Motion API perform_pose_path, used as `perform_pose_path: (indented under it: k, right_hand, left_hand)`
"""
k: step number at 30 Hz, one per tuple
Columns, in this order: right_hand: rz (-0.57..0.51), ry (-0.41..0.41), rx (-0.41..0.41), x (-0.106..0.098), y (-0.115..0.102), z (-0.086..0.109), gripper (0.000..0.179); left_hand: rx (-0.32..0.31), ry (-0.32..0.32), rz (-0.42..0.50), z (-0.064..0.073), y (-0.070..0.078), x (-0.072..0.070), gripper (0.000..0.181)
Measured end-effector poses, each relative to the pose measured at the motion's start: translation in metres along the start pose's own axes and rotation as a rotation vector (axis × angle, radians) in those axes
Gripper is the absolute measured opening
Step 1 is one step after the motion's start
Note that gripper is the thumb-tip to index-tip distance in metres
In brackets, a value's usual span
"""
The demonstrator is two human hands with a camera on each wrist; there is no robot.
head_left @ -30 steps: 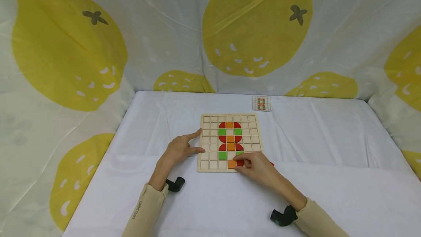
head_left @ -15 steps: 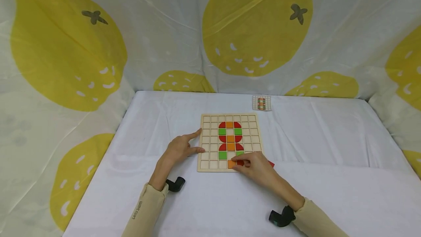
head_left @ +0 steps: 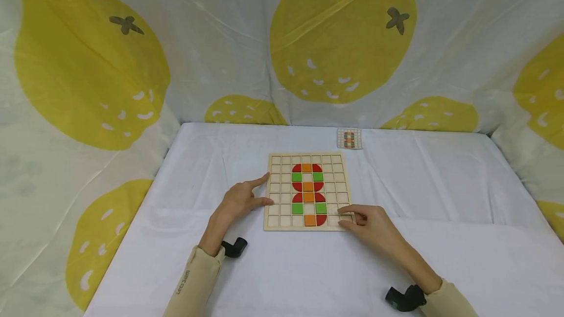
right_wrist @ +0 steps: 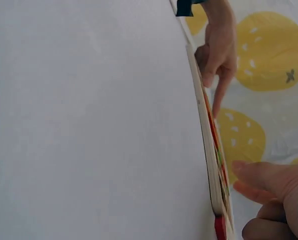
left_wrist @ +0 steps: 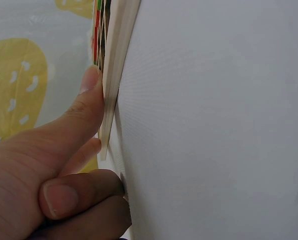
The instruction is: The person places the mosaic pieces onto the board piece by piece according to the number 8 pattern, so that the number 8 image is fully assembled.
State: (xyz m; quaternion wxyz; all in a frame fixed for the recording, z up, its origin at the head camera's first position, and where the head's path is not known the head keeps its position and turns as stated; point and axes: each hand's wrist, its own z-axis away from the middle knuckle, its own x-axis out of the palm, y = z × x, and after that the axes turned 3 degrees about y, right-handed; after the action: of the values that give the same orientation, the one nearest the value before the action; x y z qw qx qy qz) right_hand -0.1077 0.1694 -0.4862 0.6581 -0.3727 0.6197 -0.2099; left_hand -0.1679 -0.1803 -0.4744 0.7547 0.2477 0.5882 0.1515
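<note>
A square wooden grid board [head_left: 279, 220] lies on the table, with red rounded tiles, orange square tiles and green square tiles in its cells. In its lowest row an orange tile [head_left: 310, 220] sits beside a red rounded tile [head_left: 321, 219]. My left hand [head_left: 240, 200] rests its straight thumb and index finger against the board's left edge, other fingers folded. Over the lower right corner is my right hand [head_left: 374, 224], thumb and index finger apart with nothing between them. A red piece [right_wrist: 220, 227] shows beside the board in the right wrist view; the hand hides it in the head view.
Behind the board lies a small card [head_left: 349, 139] printed with a similar coloured grid pattern. A white cloth covers the table [head_left: 440, 180]. A curtain with yellow lemons [head_left: 343, 33] hangs behind and at both sides.
My right hand has let go of the orange tile in the lowest row and moved right to the board's lower right corner. The left hand has stayed at the left edge.
</note>
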Motion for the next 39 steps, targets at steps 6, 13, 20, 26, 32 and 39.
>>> perform_pose_path:
  k: [6, 13, 20, 26, 32, 39]
  right_hand:
    - [0.037, 0.063, 0.042, -0.020, 0.022, 0.016, 0.026]
    - [0.033, 0.067, 0.042, -0.028, 0.037, 0.025, 0.033]
    - [0.047, 0.083, 0.040, -0.026, 0.038, 0.024, 0.027]
    - [0.065, 0.062, 0.068, -0.030, 0.040, 0.021, 0.026]
    - [0.046, 0.055, 0.075, -0.035, 0.042, 0.020, 0.029]
    - [0.026, 0.083, 0.078, -0.034, 0.044, 0.018, 0.025]
  left_hand:
    - [-0.006, 0.001, 0.000, 0.000, 0.000, 0.000, 0.087]
    - [-0.006, 0.002, 0.001, 0.000, -0.002, 0.000, 0.086]
    - [0.011, -0.001, 0.004, 0.000, -0.003, 0.000, 0.087]
    - [0.006, -0.006, 0.005, -0.001, -0.002, 0.001, 0.087]
    - [-0.001, 0.000, 0.000, -0.001, -0.002, 0.001, 0.087]
    - [-0.005, 0.000, 0.000, -0.001, -0.001, 0.002, 0.087]
